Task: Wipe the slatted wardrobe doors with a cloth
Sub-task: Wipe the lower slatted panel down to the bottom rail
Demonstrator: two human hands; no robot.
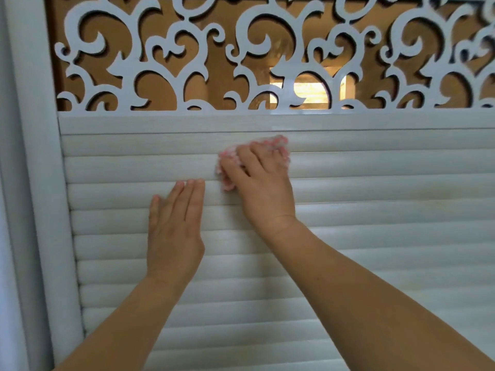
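Right hand point(257, 180) gripping pink cloth point(278, 143) on slatted door point(375, 210), left hand point(174, 223) flat, fingers straight

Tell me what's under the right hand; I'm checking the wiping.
A pink and white cloth lies under the right hand, pressed against the upper slats. Its edges show beyond the fingers; the middle of the cloth and the slats beneath are covered.

fluffy pink cloth point(278, 143), seemingly wood-grained satin slats point(375, 223)

The right hand point(257, 180) covers most of the cloth point(278, 141). The door point(375, 236) runs off the picture's edges.
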